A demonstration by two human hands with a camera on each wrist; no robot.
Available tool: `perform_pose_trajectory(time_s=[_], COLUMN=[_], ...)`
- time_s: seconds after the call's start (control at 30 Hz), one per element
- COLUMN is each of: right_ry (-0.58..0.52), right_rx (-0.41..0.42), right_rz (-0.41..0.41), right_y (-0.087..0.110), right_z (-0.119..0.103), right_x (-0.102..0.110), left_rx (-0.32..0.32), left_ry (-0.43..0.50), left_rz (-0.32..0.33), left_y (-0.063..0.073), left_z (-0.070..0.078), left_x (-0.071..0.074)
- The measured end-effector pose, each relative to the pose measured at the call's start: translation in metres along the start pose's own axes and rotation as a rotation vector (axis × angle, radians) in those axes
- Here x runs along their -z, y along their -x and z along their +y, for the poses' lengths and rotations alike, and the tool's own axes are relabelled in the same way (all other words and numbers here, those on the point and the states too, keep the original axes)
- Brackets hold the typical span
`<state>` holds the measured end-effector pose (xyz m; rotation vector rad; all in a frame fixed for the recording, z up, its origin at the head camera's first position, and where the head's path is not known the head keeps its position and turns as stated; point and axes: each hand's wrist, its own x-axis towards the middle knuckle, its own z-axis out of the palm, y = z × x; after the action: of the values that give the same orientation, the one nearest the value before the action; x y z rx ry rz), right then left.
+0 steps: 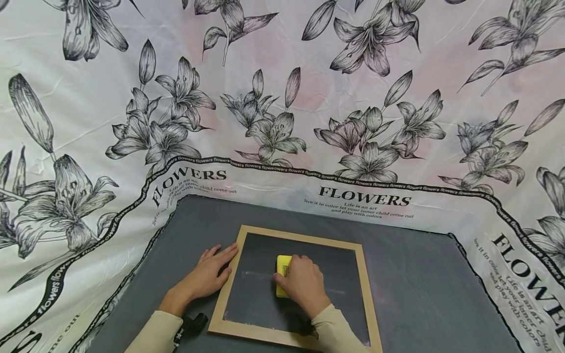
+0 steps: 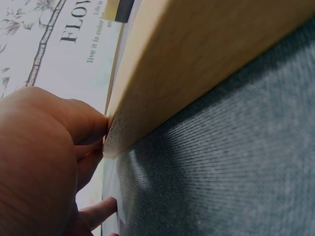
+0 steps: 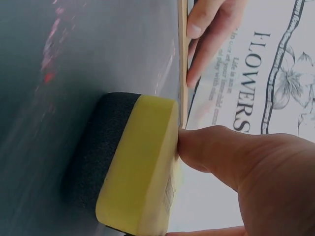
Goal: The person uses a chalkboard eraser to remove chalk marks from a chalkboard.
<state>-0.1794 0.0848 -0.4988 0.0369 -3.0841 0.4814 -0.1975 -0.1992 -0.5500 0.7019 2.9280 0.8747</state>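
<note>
A small chalkboard (image 1: 260,306) with a light wooden frame (image 1: 367,284) lies on the grey cloth. Near its middle, my right hand (image 1: 306,284) grips a yellow board eraser (image 1: 282,264). The right wrist view shows the thumb against the yellow back of the eraser (image 3: 140,162), its dark felt side on the board. My left hand (image 1: 206,275) rests at the frame's left side, fingers extended over the edge. Seen from the left wrist, that thumb touches the side of the wooden frame (image 2: 187,64). Faint white streaks and pinkish-red chalk marks (image 3: 48,77) show on the board.
Grey cloth (image 1: 419,289) covers the table around the board. Behind and at the sides hangs a white sheet (image 1: 273,196) printed with lilies and lettering. A black wrist device (image 1: 194,323) sits below the left hand.
</note>
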Motion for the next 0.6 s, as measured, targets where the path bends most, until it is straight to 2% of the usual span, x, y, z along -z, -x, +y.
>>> perform_pose_trajectory(time_s=[0.6], right_ry=[0.039], right_rx=[-0.078], right_rz=[0.002], right_y=[0.006], right_z=[0.04], right_x=[0.015], left_rx=[0.004], left_ry=[-0.008], left_rz=[0.006], left_y=[0.002], left_z=[0.002], left_x=[0.0])
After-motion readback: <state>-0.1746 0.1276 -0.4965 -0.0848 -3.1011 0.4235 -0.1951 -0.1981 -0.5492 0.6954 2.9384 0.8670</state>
